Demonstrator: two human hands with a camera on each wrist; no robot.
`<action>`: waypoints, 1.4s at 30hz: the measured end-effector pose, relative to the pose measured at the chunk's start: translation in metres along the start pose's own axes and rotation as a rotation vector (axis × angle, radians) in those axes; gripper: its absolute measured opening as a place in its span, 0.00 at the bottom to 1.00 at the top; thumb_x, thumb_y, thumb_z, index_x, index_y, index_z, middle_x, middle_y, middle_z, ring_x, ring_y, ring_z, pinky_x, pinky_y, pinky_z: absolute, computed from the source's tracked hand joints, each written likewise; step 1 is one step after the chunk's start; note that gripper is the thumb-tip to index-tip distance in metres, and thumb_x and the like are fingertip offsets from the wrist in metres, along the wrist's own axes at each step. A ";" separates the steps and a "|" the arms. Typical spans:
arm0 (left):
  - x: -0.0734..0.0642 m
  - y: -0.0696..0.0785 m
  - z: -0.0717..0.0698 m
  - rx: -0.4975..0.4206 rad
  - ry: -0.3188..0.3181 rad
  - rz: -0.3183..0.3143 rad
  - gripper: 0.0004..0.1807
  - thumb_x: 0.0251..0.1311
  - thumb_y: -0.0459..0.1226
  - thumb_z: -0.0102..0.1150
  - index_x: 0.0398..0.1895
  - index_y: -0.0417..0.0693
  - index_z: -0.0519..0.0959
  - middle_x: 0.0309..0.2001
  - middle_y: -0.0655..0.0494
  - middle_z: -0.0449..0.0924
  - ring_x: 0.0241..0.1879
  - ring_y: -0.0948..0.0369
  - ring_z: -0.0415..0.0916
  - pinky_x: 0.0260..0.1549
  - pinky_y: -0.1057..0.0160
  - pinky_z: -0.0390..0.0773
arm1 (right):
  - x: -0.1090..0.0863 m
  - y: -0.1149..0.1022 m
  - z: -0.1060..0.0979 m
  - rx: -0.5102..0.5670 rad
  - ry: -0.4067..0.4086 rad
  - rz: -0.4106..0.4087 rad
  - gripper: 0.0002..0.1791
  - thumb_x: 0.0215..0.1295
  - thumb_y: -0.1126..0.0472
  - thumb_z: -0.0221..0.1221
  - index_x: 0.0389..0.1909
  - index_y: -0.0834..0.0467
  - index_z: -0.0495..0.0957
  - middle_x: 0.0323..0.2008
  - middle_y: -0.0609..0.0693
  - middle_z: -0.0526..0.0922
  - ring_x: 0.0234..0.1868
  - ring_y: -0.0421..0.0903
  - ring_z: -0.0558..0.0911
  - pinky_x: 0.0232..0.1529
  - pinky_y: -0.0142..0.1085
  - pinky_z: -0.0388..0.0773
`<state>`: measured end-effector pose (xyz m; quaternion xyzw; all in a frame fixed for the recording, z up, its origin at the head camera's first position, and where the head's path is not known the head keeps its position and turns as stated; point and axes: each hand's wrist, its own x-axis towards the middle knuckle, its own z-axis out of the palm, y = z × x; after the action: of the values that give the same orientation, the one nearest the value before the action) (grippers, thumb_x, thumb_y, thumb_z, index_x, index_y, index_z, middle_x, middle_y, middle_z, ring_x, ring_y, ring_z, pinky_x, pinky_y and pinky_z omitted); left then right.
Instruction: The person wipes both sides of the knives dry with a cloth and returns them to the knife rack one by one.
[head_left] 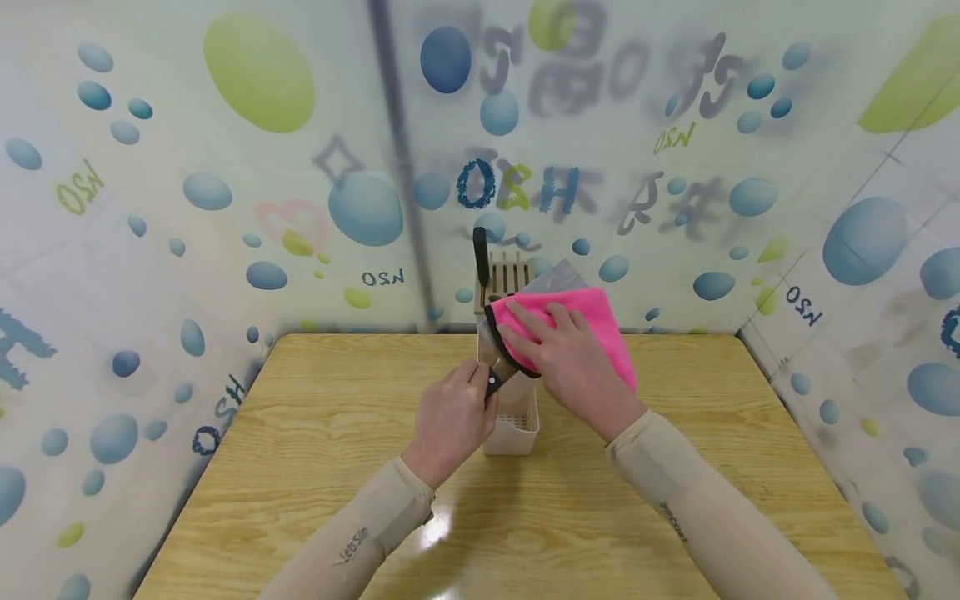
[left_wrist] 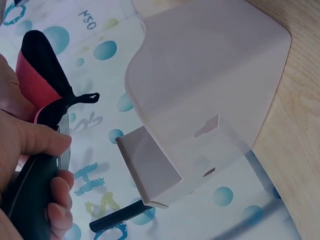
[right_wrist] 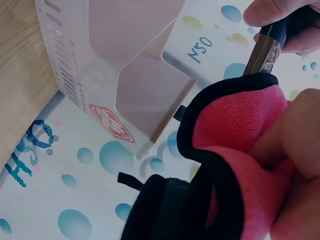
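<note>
Your left hand [head_left: 452, 417] grips the knife [head_left: 558, 277], held up before the rack [head_left: 510, 442], your right hand [head_left: 573, 362] pinching the cloth [head_left: 603, 321] around it; a slip toward the edge could cut you through the fabric.

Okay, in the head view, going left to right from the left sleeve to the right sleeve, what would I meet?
Left sleeve → left hand → holder → right hand → right sleeve. The held knife and pink cloth overlap these, so they're left out.
</note>
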<state>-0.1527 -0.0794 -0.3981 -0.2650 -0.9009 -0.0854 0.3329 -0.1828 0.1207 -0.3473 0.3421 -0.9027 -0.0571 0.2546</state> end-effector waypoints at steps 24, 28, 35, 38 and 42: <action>-0.001 -0.001 0.002 -0.011 0.027 -0.008 0.13 0.51 0.35 0.77 0.36 0.37 0.84 0.30 0.51 0.80 0.26 0.57 0.81 0.20 0.60 0.82 | -0.001 0.029 0.006 0.070 0.007 0.143 0.42 0.53 0.74 0.67 0.73 0.57 0.71 0.75 0.61 0.67 0.60 0.69 0.75 0.56 0.57 0.78; -0.001 -0.002 0.002 -0.009 0.021 -0.007 0.13 0.51 0.35 0.77 0.37 0.37 0.84 0.31 0.51 0.80 0.27 0.57 0.82 0.22 0.60 0.83 | 0.000 0.033 0.007 0.080 0.000 0.159 0.43 0.53 0.75 0.65 0.74 0.57 0.71 0.75 0.62 0.67 0.60 0.70 0.75 0.56 0.59 0.77; -0.001 -0.002 0.001 0.000 0.015 -0.005 0.15 0.51 0.36 0.77 0.38 0.37 0.85 0.32 0.50 0.81 0.28 0.57 0.83 0.22 0.60 0.84 | 0.001 0.046 0.009 0.047 -0.018 0.159 0.42 0.53 0.74 0.64 0.73 0.60 0.70 0.73 0.64 0.68 0.70 0.65 0.71 0.67 0.55 0.71; -0.001 -0.002 0.001 0.004 0.016 -0.006 0.15 0.51 0.36 0.78 0.39 0.37 0.85 0.32 0.50 0.82 0.28 0.57 0.83 0.23 0.60 0.84 | 0.001 0.052 0.010 0.047 -0.024 0.169 0.41 0.52 0.75 0.62 0.72 0.62 0.71 0.73 0.65 0.68 0.72 0.63 0.68 0.70 0.54 0.67; -0.001 -0.002 0.001 -0.001 0.015 -0.008 0.15 0.51 0.36 0.78 0.39 0.37 0.85 0.32 0.49 0.82 0.28 0.56 0.84 0.23 0.60 0.84 | 0.000 0.058 0.011 0.056 -0.036 0.192 0.40 0.53 0.76 0.61 0.73 0.63 0.70 0.73 0.66 0.68 0.71 0.65 0.69 0.70 0.54 0.67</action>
<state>-0.1535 -0.0811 -0.3992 -0.2609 -0.8994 -0.0890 0.3393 -0.2226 0.1645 -0.3409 0.2599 -0.9371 -0.0133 0.2327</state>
